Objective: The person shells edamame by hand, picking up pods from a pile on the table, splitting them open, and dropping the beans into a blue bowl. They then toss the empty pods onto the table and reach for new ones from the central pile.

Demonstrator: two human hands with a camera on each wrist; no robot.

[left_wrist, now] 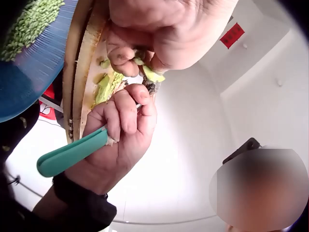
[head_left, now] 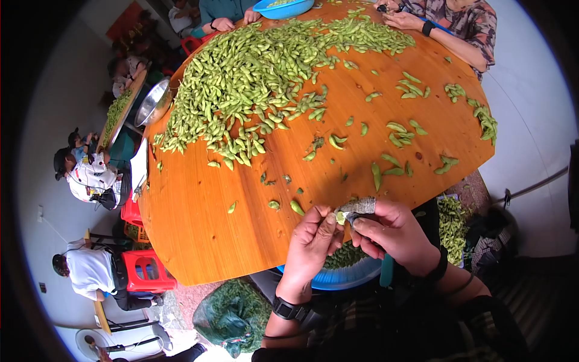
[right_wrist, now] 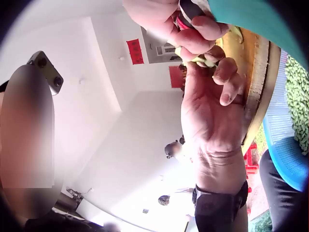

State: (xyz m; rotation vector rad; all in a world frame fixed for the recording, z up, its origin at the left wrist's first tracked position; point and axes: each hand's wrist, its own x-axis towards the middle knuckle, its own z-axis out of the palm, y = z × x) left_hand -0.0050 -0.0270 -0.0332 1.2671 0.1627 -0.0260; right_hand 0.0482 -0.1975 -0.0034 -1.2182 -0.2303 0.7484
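Observation:
Close over the table's near edge, my left hand [head_left: 313, 241] pinches a green soybean pod [head_left: 341, 217] between thumb and fingers. My right hand [head_left: 392, 232] meets it there, its fingers curled round a tool with a teal handle [left_wrist: 72, 153]; the handle sticks out below the palm, and the tool's working end is mostly hidden. Grey woven cloth [head_left: 362, 206] wraps a finger of the right hand. Beneath both hands sits a blue basket [head_left: 344, 279], which holds shelled green beans [right_wrist: 297, 96].
A big heap of soybean pods [head_left: 241, 78] covers the far left of the wooden table [head_left: 199, 223]. Loose pods [head_left: 401, 136] lie scattered on the right. A steel bowl [head_left: 154, 102] stands at the left edge. Two people sit across. A green net bag [head_left: 232, 317] lies on the floor.

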